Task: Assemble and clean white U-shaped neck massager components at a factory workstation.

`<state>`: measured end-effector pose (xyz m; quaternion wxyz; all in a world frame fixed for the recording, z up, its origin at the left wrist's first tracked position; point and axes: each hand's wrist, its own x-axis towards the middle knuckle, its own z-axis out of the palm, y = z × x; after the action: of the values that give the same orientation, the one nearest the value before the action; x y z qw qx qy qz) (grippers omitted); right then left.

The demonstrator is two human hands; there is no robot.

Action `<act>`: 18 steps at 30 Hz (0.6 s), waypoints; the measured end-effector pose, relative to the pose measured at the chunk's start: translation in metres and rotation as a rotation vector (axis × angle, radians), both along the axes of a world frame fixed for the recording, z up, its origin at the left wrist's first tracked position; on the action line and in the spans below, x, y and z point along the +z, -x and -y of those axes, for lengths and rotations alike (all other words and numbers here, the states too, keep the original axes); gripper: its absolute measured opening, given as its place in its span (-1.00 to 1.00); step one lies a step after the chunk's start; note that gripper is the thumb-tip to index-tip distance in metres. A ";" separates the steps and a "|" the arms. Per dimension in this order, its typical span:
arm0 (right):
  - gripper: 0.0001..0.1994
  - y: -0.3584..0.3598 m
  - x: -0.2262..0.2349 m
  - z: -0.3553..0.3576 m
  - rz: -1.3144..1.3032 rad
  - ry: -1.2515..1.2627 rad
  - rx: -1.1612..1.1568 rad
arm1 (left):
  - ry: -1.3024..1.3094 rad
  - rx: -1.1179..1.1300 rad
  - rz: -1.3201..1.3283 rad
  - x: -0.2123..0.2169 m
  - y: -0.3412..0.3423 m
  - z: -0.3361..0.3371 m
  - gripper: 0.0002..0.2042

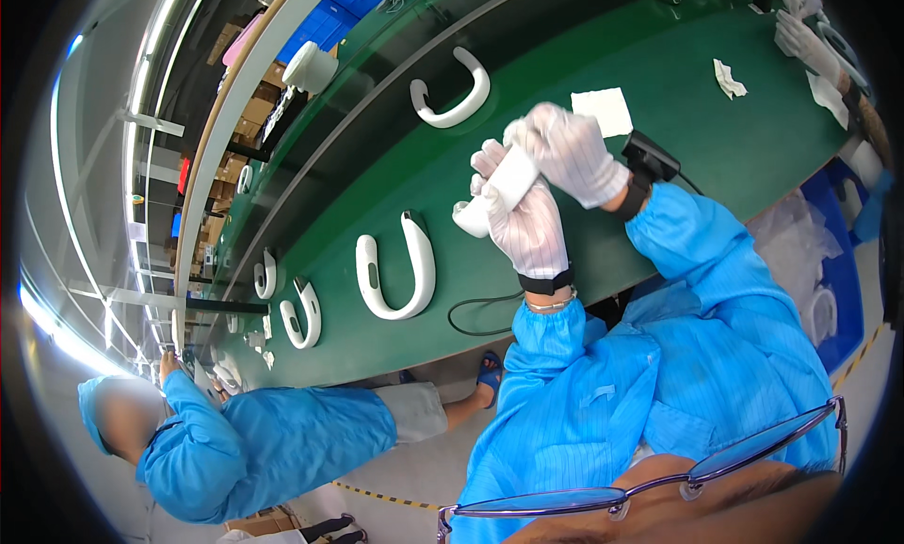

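Observation:
My left hand (pixel 529 226), in a thin white glove, is closed around a smooth white plastic part (pixel 514 177). One rounded end of that part (pixel 471 218) sticks out to the left of the palm. My right hand (pixel 571 154), gloved too, pinches at the part's upper end with bent fingers; whether a small cloth is between those fingers I cannot make out. Both hands are together just above the green bench (pixel 490 299). Nearest to them, a white U-shaped device (pixel 454 90) lies beyond, and a flat white cloth (pixel 603 112) lies beside my right hand.
More U-shaped devices (pixel 414 280) lie along the bench to the left. A crumpled tissue (pixel 730 79) is at the far right, near another person's gloved hands (pixel 800 37). A blue bin (pixel 847 252) holds clear bags. At left stands a co-worker in blue (pixel 273 440). A cable (pixel 461 320) hangs by my left wrist.

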<state>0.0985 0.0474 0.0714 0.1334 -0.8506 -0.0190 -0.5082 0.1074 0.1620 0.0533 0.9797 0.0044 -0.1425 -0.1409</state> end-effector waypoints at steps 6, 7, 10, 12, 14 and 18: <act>-0.67 -0.005 -0.021 0.030 -0.177 -1.598 0.463 | 0.115 -0.064 -0.029 0.004 -0.004 -0.009 -0.77; -0.69 -0.007 -0.028 0.030 -0.150 -1.719 0.467 | 0.073 -0.036 -0.019 0.001 -0.002 -0.009 -0.76; -0.81 -0.001 -0.032 0.030 0.038 -1.768 0.695 | 0.125 -0.110 -0.112 -0.008 0.003 -0.008 -0.74; -0.82 -0.009 -0.030 0.031 0.104 -1.734 0.667 | 0.089 -0.115 -0.071 -0.018 0.007 -0.006 -0.72; -0.83 -0.012 -0.028 0.030 0.166 -1.701 0.638 | -0.009 -0.247 -0.284 -0.028 0.009 -0.009 -0.63; -0.86 -0.004 -0.019 0.018 0.274 -1.264 0.642 | -0.179 -0.437 -0.596 -0.035 0.014 -0.010 -0.67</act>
<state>0.1027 0.0296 0.0527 0.7391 -0.4920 0.0132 -0.4599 0.0929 0.1723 0.0187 0.9208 0.0182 0.1642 -0.3534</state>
